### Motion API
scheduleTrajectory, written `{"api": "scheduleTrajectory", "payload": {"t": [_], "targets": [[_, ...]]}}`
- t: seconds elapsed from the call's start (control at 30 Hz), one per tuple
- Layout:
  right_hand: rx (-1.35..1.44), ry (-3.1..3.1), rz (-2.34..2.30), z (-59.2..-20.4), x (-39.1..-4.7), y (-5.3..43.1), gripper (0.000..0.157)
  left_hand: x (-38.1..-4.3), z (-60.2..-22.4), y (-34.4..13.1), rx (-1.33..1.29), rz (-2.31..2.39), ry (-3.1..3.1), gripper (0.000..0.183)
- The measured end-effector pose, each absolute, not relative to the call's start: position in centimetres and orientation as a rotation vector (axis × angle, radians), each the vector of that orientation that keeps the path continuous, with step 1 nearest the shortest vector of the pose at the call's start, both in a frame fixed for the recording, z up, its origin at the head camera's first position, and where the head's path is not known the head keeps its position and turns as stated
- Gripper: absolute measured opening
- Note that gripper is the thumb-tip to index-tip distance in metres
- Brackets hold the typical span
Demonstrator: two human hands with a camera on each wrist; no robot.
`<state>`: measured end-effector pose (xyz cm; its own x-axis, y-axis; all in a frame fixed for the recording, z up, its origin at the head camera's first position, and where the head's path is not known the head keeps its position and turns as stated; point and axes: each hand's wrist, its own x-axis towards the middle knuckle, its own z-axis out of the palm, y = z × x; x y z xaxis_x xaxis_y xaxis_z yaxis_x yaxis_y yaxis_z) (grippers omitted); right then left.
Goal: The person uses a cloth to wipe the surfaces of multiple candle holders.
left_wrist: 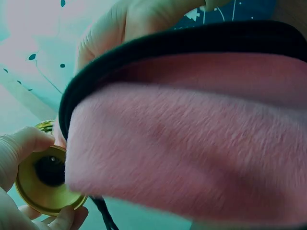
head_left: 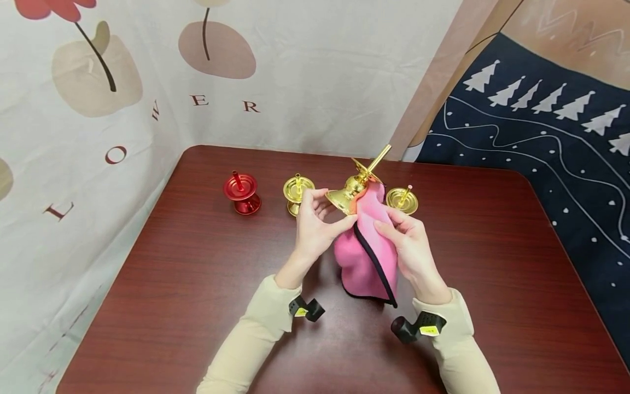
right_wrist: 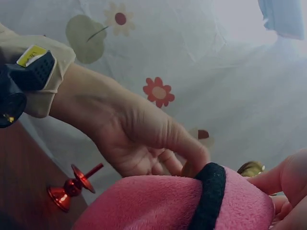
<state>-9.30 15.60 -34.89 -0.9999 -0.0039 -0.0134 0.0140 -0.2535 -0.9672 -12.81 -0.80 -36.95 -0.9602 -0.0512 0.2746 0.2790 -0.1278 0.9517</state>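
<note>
My left hand [head_left: 317,224] grips the flared base of a gold candle holder [head_left: 348,192], which is raised and tilted with its stem pointing up and right. In the left wrist view the hollow underside of this candle holder [left_wrist: 29,184] shows between thumb and fingers. My right hand [head_left: 410,246] pinches a pink fleece cloth [head_left: 366,257] with black edging against the holder's side. A bit of orange shows where the cloth meets the metal. The cloth's lower part hangs down over the table.
On the dark wood table [head_left: 197,273] a red candle holder [head_left: 241,191] stands at the back left. One gold candle holder [head_left: 294,190] stands behind my left hand, partly hidden. Another gold candle holder [head_left: 402,201] is just beyond my right hand. Printed curtains [head_left: 315,65] hang behind the table.
</note>
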Motion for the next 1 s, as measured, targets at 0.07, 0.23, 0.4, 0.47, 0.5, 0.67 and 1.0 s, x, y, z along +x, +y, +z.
{"api": "scheduleTrajectory", "payload": {"t": [0.07, 0.23, 0.4, 0.47, 0.5, 0.67, 1.0], "targets": [[-0.046, 2.018, -2.468, -34.7, -9.0, 15.5, 0.032, -12.9, -37.0, -0.9, -0.242, -2.207, -1.908, 0.057], [-0.254, 2.402, -2.367, -34.5, -8.7, 15.1, 0.03, -12.9, -36.8, -1.1, -0.209, -2.261, -1.915, 0.053], [-0.641, 2.819, -2.149, -35.0, -9.3, 14.9, 0.029, -12.5, -36.4, -0.9, -0.154, -2.337, -1.922, 0.043], [-0.8, 2.92, -2.077, -35.3, -9.6, 14.8, 0.029, -12.5, -36.1, -1.1, -0.099, -2.392, -1.915, 0.036], [-0.858, 2.955, -2.041, -35.4, -9.7, 14.9, 0.03, -12.4, -36.0, -1.2, -0.079, -2.445, -1.89, 0.032], [-0.795, 2.99, -1.921, -36.0, -9.9, 15.3, 0.032, -12.3, -35.4, -1.8, -0.106, -2.708, -1.714, 0.016], [-0.058, 2.112, -2.403, -35.5, -10.8, 15.7, 0.026, -12.2, -35.3, -1.9, -0.138, -2.741, -1.792, 0.017]]}}
